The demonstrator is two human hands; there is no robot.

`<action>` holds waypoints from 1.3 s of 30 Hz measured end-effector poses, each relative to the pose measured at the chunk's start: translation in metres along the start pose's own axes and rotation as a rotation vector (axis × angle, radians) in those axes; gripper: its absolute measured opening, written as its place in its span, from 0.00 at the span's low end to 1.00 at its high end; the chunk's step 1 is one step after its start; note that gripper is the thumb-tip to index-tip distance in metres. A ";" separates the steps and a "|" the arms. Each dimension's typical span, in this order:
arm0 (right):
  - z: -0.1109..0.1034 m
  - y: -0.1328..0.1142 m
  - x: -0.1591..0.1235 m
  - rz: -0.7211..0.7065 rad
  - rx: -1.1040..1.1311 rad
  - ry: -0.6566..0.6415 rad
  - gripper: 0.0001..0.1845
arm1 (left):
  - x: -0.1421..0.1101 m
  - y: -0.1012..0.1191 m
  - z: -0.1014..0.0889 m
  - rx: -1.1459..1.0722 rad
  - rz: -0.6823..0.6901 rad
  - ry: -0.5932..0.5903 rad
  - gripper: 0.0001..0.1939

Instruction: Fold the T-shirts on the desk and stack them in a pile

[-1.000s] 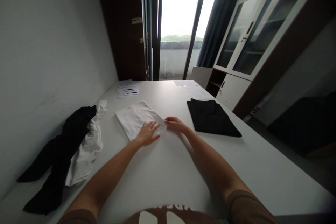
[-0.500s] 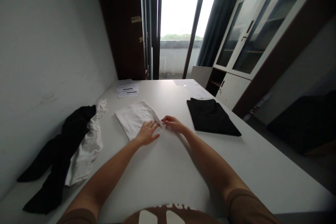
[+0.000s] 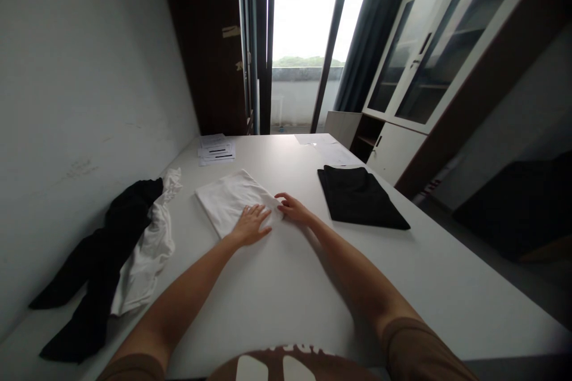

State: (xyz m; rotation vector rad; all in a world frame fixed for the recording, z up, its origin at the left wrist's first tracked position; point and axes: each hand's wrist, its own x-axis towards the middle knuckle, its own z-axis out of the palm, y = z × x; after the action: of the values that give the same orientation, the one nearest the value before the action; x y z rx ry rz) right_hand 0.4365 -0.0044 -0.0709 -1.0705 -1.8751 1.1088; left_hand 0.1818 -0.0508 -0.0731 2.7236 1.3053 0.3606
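A folded white garment (image 3: 227, 193), cloth smooth with a few soft creases, lies flat on the white table (image 3: 268, 286). My left hand (image 3: 251, 226) rests on its near right part, palm down, with the fingers spread. At the right corner of the garment is my right hand (image 3: 292, 209). Its fingers are bent and apart, touching the cloth's edge, and part of the corner is hidden beneath them. To the right lies a folded black garment (image 3: 361, 197), apart from both hands.
Along the left wall lie a crumpled black garment (image 3: 102, 250) and a crumpled white garment (image 3: 147, 262). Papers (image 3: 217, 152) sit at the far left of the table, and more sheets (image 3: 330, 152) at the far right. A cabinet (image 3: 402, 149) stands beyond the right edge.
The raised edge at the garment's right corner now lies flatter. My right hand's fingers have loosened and spread there. My left hand has stayed in place.
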 end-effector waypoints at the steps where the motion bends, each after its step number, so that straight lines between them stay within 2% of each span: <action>1: -0.001 -0.001 0.000 -0.003 0.043 -0.046 0.30 | 0.000 0.000 0.000 -0.004 -0.001 -0.001 0.33; 3: -0.003 0.000 0.000 -0.004 0.087 -0.096 0.31 | 0.000 0.000 0.000 -0.007 -0.001 0.000 0.33; 6: -0.004 0.004 0.003 0.008 0.041 -0.049 0.25 | 0.000 0.002 -0.002 -0.007 0.008 -0.007 0.32; 9: -0.006 0.009 0.007 0.004 -0.021 0.011 0.23 | 0.000 0.005 -0.005 -0.003 0.015 -0.029 0.32; 15: -0.011 0.015 0.010 -0.037 -0.158 -0.020 0.21 | -0.001 0.005 -0.009 0.001 0.043 -0.046 0.32; 24: -0.014 0.026 0.011 -0.045 -0.347 0.058 0.18 | -0.001 0.008 0.000 0.019 0.071 0.000 0.32; 27: -0.015 0.026 0.009 -0.047 -0.371 0.048 0.17 | -0.001 0.009 0.000 0.031 0.069 -0.002 0.31; 30: -0.024 0.023 0.005 -0.004 -0.248 0.007 0.18 | 0.000 0.010 -0.003 0.023 0.064 -0.003 0.31; 34: -0.047 0.021 -0.004 0.027 -0.095 -0.005 0.18 | -0.001 0.010 -0.006 -0.001 0.067 -0.003 0.31; 39: -0.061 0.018 -0.009 0.144 -0.232 -0.131 0.14 | -0.001 0.010 -0.006 -0.008 0.067 0.008 0.30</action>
State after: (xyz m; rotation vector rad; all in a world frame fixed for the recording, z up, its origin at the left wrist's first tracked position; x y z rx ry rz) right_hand 0.4985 0.0131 -0.0648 -1.3079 -2.0968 1.0836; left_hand 0.1866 -0.0579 -0.0655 2.7673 1.2136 0.3817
